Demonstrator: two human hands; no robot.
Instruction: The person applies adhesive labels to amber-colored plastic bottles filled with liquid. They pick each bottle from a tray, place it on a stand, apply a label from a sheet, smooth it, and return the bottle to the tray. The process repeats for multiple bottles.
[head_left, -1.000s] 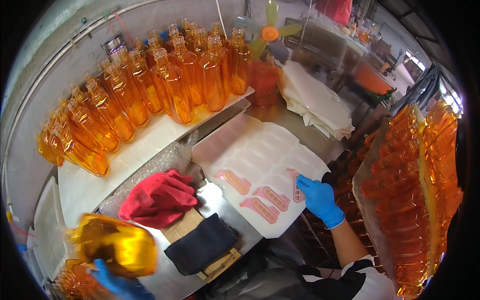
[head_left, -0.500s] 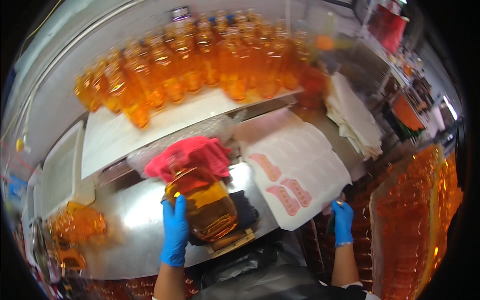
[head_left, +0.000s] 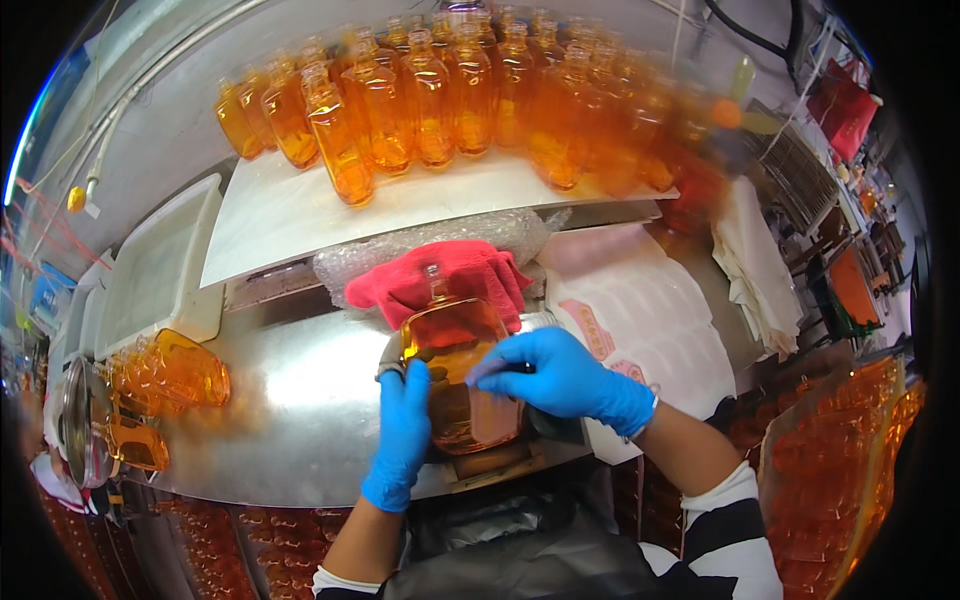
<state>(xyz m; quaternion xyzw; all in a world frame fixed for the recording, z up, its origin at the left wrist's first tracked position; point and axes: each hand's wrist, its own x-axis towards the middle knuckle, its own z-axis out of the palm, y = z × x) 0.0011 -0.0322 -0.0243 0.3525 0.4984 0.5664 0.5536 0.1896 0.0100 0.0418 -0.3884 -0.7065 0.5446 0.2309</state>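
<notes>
An amber glass bottle (head_left: 450,335) lies flat on a small wooden stand (head_left: 495,468), its clear neck pointing away from me onto a pink-red cloth (head_left: 375,288). My left hand (head_left: 402,430), in a blue glove, grips the bottle's left side. Over its right half, my blue-gloved right hand (head_left: 560,375) has finger and thumb pinched at the upper end of a pale pink label (head_left: 493,415), which lies against the glass. To the right is a white label sheet (head_left: 680,325) with pink labels (head_left: 590,330), partly covered by my right hand and forearm.
Rows of upright amber bottles (head_left: 430,105) stand on a white board (head_left: 440,190) at the back. More bottles (head_left: 190,370) lie at the left beside a pale plastic tub (head_left: 165,280). Bubble wrap (head_left: 430,240) runs behind the cloth. Folded cloths (head_left: 755,260) sit far right.
My right hand has come from the sheet's right edge to over the bottle, where a label now shows under its fingers. My left hand stays on the bottle. The whole view has shifted.
</notes>
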